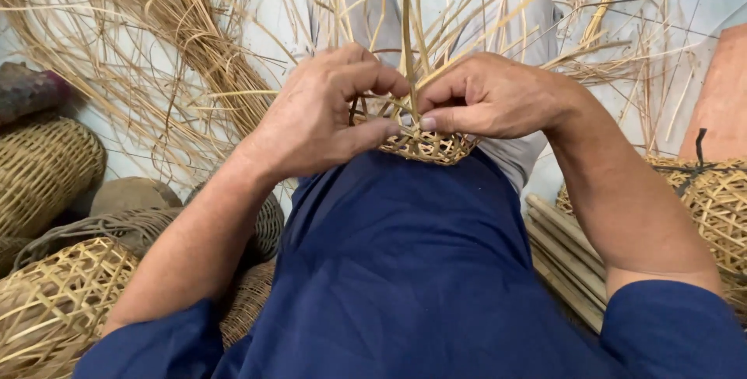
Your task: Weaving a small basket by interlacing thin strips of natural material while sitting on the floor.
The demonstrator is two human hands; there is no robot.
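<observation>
A small woven bamboo basket base (426, 145) rests on my lap, pale strips (406, 29) fanning up and away from it. My left hand (323, 110) grips the left side of the weave, thumb pressed along its rim. My right hand (486, 99) pinches strips on the right side, thumb and fingers closed on them. Both hands touch each other over the weave's centre, hiding most of it. My dark blue shirt (405, 270) fills the lower middle.
Finished woven baskets lie at the left (43, 165), lower left (54, 301) and right (712, 200). A loose heap of bamboo strips (187, 44) spreads over the tiled floor. A bundle of thicker split bamboo sticks (564, 254) lies by my right arm.
</observation>
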